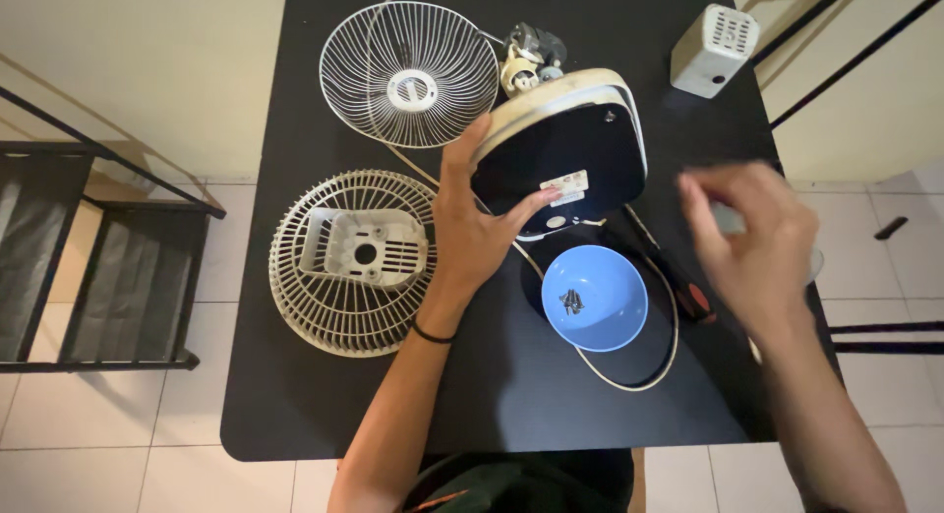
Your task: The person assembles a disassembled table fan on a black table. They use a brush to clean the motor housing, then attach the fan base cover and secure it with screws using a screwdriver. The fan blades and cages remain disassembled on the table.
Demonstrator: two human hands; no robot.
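My left hand (pixel 472 223) grips the near edge of a fan base (pixel 570 144), tilted up so its black underside with a white label faces me. The fan's motor (pixel 531 59) sticks out behind it. My right hand (pixel 752 242) hovers blurred at the right, fingers curled around something small and pale; what it is cannot be made out. Between the hands sits a blue bowl (pixel 595 297) holding several dark screws (pixel 571 301). A screwdriver with a red-and-black handle (pixel 688 292) lies under my right hand.
On the black table (pixel 393 405) a wire front grille (pixel 408 75) rests at the back and a plastic rear grille (pixel 354 257) at the left. A white vented cover (pixel 715 49) stands at the back right. A pale power cord (pixel 639 375) loops around the bowl. A black rack (pixel 98 267) stands left.
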